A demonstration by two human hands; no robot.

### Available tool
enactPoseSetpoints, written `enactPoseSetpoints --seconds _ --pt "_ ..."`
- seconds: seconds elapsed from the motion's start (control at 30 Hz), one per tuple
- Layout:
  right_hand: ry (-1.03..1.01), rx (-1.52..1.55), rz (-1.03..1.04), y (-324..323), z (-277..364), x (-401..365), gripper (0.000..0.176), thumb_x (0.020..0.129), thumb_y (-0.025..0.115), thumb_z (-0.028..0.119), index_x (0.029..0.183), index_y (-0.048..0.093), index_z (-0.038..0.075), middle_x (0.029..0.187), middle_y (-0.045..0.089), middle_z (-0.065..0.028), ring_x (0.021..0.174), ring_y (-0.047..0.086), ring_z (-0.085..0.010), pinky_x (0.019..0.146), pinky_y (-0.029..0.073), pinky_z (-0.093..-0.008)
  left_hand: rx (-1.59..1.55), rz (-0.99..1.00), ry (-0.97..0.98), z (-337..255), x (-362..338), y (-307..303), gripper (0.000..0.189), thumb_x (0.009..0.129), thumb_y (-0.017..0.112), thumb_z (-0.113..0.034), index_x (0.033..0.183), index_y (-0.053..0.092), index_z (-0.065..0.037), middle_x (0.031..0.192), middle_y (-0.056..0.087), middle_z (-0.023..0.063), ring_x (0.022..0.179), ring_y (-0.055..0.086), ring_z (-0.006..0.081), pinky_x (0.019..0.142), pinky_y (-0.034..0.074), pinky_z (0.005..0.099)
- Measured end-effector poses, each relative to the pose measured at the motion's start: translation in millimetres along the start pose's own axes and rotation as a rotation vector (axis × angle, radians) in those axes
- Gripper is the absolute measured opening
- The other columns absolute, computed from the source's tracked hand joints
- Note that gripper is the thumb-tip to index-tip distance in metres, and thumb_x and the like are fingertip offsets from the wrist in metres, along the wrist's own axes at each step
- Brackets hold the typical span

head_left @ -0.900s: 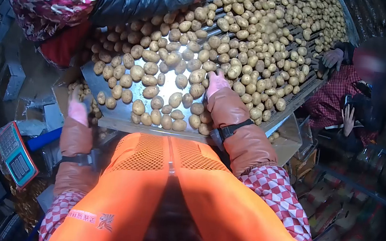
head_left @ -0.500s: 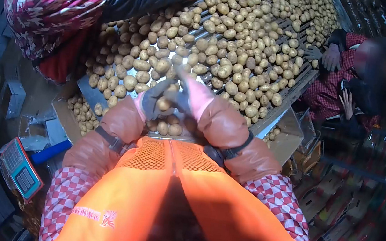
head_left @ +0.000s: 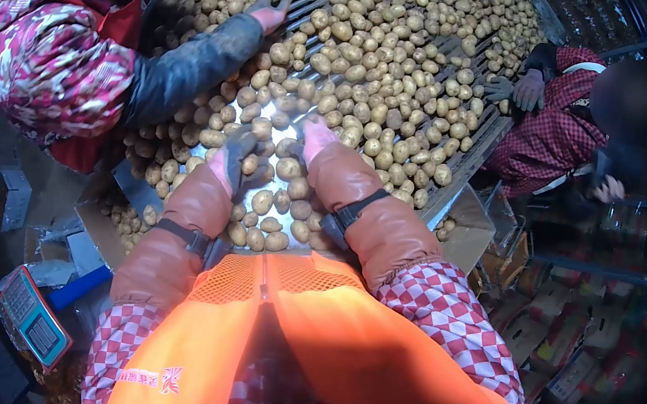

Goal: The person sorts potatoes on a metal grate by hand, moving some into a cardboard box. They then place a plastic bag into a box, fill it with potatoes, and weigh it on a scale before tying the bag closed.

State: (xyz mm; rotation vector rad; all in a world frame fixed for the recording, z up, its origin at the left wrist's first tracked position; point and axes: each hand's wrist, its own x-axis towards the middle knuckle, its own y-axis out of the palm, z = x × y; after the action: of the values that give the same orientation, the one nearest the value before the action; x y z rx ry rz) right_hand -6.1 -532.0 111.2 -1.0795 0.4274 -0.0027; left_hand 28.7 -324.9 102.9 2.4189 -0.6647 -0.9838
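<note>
My left hand [head_left: 237, 158], in a grey glove with a pink cuff, curls around a potato [head_left: 250, 164] at the near end of the sorting table. To its right, my right hand [head_left: 309, 136] reaches in among the potatoes, its thumb and fingers apart. A potato [head_left: 289, 168] lies just below that hand, which seems to hold nothing. Between my forearms, several loose potatoes [head_left: 262, 202] rest on the shiny metal surface [head_left: 279, 217]. Part of my right hand's fingers is hidden by its cuff and blur.
A co-worker's hand [head_left: 270, 9] stretches over the potatoes from the left. Another person's gloved hand [head_left: 529, 90] rests at the right rail [head_left: 473, 152]. Cardboard boxes of potatoes stand left [head_left: 104, 226] and right [head_left: 471, 226]. A scale [head_left: 38, 320] sits lower left.
My hands have moved apart, the left one leftward. More potatoes now lie on the metal near me. The left co-worker's arm has come closer, and the view has shifted slightly.
</note>
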Motion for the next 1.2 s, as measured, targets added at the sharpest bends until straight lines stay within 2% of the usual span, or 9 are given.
enactPoseSetpoints --seconds 0.17,0.3,0.37,0.47,0.57,0.67,0.8,0.9,1.2 --pt "0.235 0.661 -0.137 0 -50 -16 0.026 0.080 0.078 0.012 0.103 0.067 0.006 0.092 0.068 -0.0121 0.081 0.066 -0.0196 0.073 0.053 -0.0316 0.125 0.047 -0.121 -3 -13 41 0.060 0.099 0.048 -0.048 0.145 0.043 -0.010 0.137 0.053 0.0130 0.110 0.062 0.0252 0.084 0.050 0.0361" --pt "0.057 1.089 0.004 12 -37 -43 0.031 0.087 0.072 0.017 0.114 0.065 0.005 0.097 0.065 -0.0116 0.080 0.059 -0.0168 0.072 0.051 -0.0291 0.213 0.354 0.194 18 -7 21 0.050 0.088 0.065 0.000 0.134 0.048 -0.003 0.121 0.059 0.0080 0.109 0.060 0.0162 0.082 0.054 0.0285" --pt "-0.429 0.452 -0.185 -26 -9 -64 0.032 0.096 0.060 0.024 0.122 0.064 0.005 0.097 0.066 -0.0088 0.081 0.061 -0.0154 0.075 0.050 -0.0283 0.161 0.362 0.155 32 4 9 0.050 0.092 0.059 -0.023 0.136 0.046 -0.003 0.126 0.057 0.0123 0.111 0.061 0.0233 0.084 0.055 0.0297" --pt "0.341 1.828 0.004 -31 -54 28 0.033 0.099 0.053 0.022 0.126 0.062 0.005 0.102 0.068 -0.0072 0.093 0.064 -0.0168 0.082 0.048 -0.0293 -0.528 0.339 -0.261 22 1 -5 0.064 0.098 0.046 -0.054 0.139 0.045 -0.005 0.133 0.053 0.0177 0.113 0.061 0.0329 0.087 0.057 0.0340" --pt "0.196 0.063 -0.626 -87 -85 65 0.052 0.091 0.063 0.038 0.134 0.055 0.010 0.133 0.056 -0.0184 0.123 0.053 -0.0330 0.107 0.040 -0.0421 -0.348 0.292 -0.134 28 -8 -31 0.057 0.098 0.044 -0.053 0.139 0.046 -0.015 0.138 0.051 0.0107 0.126 0.051 0.0294 0.095 0.051 0.0426" --pt "0.364 -0.343 -0.476 -40 -46 77 0.063 0.089 0.063 0.046 0.140 0.048 0.012 0.143 0.045 -0.0174 0.133 0.042 -0.0366 0.114 0.024 -0.0559 0.039 0.358 0.004 11 -6 -37 0.046 0.096 0.047 -0.049 0.136 0.052 -0.027 0.142 0.050 -0.0002 0.135 0.042 0.0174 0.113 0.029 0.0477" --pt "-0.078 0.075 0.183 -89 -25 16 0.044 0.090 0.060 0.037 0.132 0.059 0.022 0.134 0.056 -0.0164 0.127 0.053 -0.0325 0.112 0.034 -0.0423 -0.585 0.309 -0.238 12 -8 -27 0.048 0.097 0.040 -0.051 0.132 0.050 -0.019 0.142 0.047 0.0093 0.131 0.044 0.0283 0.113 0.029 0.0510" --pt "0.242 0.524 -0.248 -97 -91 59 0.035 0.091 0.061 0.025 0.123 0.066 0.012 0.113 0.068 -0.0212 0.110 0.063 -0.0370 0.098 0.048 -0.0387 -0.989 0.118 -0.318 27 -2 -46 0.064 0.100 0.033 -0.055 0.134 0.042 -0.001 0.138 0.047 0.0258 0.124 0.050 0.0446 0.107 0.044 0.0524" --pt "0.334 -0.383 -0.142 -113 -113 142 0.062 0.084 0.052 0.012 0.145 0.047 0.025 0.136 0.049 -0.0296 0.124 0.053 -0.0431 0.106 0.044 -0.0447 -0.852 0.577 -0.082 -5 5 -12 0.073 0.101 0.020 -0.058 0.150 0.029 -0.004 0.151 0.037 0.0192 0.139 0.037 0.0355 0.116 0.031 0.0466"
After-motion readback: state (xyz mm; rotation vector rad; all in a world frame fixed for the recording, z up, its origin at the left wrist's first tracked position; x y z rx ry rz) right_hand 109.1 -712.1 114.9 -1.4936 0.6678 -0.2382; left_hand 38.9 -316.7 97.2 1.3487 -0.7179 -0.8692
